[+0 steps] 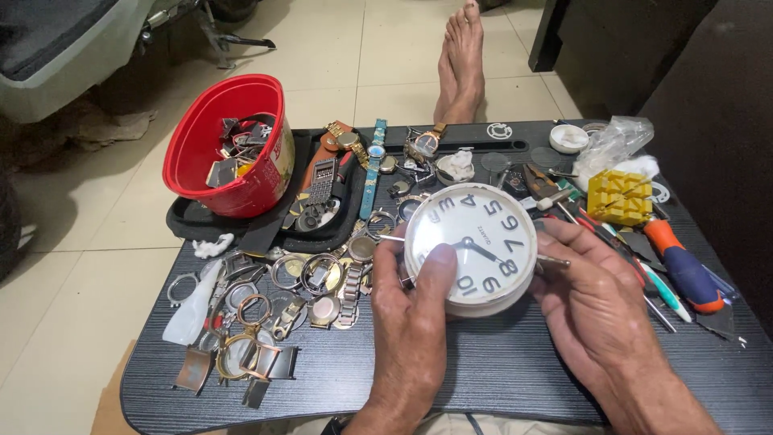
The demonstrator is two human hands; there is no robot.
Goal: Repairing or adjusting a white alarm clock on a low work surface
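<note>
Two bare hands meet over a dark wood-grain tray table (483,379), closest to the camera. The left hand (411,322) grips a round white clock (471,246) from its lower left, thumb pressed flat across the glass face near the rim, the other fingers curled out of sight behind the case. The right hand (596,302) sits at the clock's right edge, fingers closed narrowly around a thin metal tool (554,261) whose tip touches the case side. The clock is held tilted just above the table's middle. Left of it lies a scatter of watch cases and metal bands (274,314). To the right lie an orange-handled screwdriver (684,270) and a yellow block (618,197). Farther back a red bucket (229,145) of parts leans on a black tray (193,221), with wristwatches (370,161) beside it, and bare feet (463,60) rest on the tiled floor (338,48).
</note>
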